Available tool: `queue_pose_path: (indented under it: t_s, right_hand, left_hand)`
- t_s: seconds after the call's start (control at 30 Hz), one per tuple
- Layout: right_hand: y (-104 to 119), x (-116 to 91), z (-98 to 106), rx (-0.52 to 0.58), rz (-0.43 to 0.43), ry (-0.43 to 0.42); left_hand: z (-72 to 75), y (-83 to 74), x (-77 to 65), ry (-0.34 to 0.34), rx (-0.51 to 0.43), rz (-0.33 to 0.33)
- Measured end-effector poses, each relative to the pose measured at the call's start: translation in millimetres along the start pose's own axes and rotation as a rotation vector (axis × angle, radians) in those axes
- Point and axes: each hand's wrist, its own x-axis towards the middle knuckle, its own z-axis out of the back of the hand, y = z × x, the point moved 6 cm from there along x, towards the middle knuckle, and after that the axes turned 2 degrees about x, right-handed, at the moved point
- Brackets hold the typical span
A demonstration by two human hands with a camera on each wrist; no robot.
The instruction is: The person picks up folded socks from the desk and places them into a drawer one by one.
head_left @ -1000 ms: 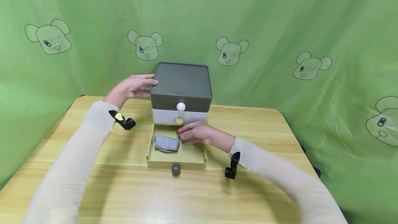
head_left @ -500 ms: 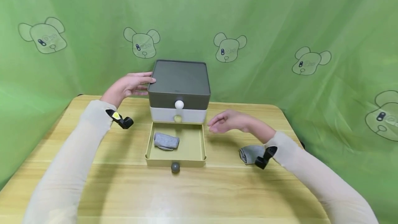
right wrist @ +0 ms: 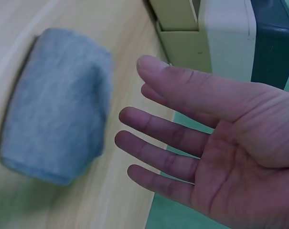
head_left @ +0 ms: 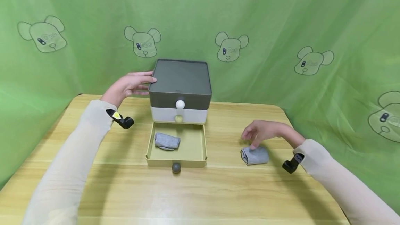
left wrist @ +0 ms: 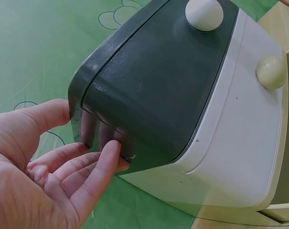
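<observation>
A small drawer cabinet (head_left: 182, 79) stands at the back of the table, with a dark grey top tier and a white tier. Its bottom yellow drawer (head_left: 191, 153) is pulled out and holds a folded grey cloth (head_left: 167, 141). My left hand (head_left: 129, 85) touches the cabinet's left side, thumb at the top edge and fingers extended along the wall, as the left wrist view shows. On the table to the right lies a second folded grey cloth (right wrist: 58, 105). Just above and behind it is my right hand (head_left: 264, 133), fingers apart and holding nothing in the right wrist view.
Round knobs mark the drawers: white (head_left: 180, 104), yellow (head_left: 178, 118) and dark grey (head_left: 176, 167). A wooden table (head_left: 125, 183) lies beneath everything. Behind hangs a green curtain (head_left: 265, 16) with bear-head drawings.
My right hand has left the inside of the yellow drawer and moved right to the cloth on the table. The left hand stays on the cabinet. The cloth in the drawer lies still.
</observation>
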Motion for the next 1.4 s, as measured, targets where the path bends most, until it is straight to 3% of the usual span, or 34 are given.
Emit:
queue_pose_path:
  t_s: [0.27, 0.5, 0.97, 1.4]
  right_hand:
    - [-22, -1, -17, 0.039, 0.019, 0.05]
    - [-31, 5, -25, 0.041, -0.006, 0.018]
    - [-30, 8, -35, 0.01, 0.004, 0.032]
    - [-24, 13, -28, 0.066, 0.032, 0.035]
  left_hand:
    - [2.6, -0.5, -1.5, -0.006, -0.019, -0.005]
    - [3.7, -0.4, -1.6, -0.01, -0.005, -0.01]
    - [2.3, 0.2, -2.0, -0.015, -0.002, -0.006]
    - [1.7, 0.0, 1.1, -0.006, -0.01, -0.005]
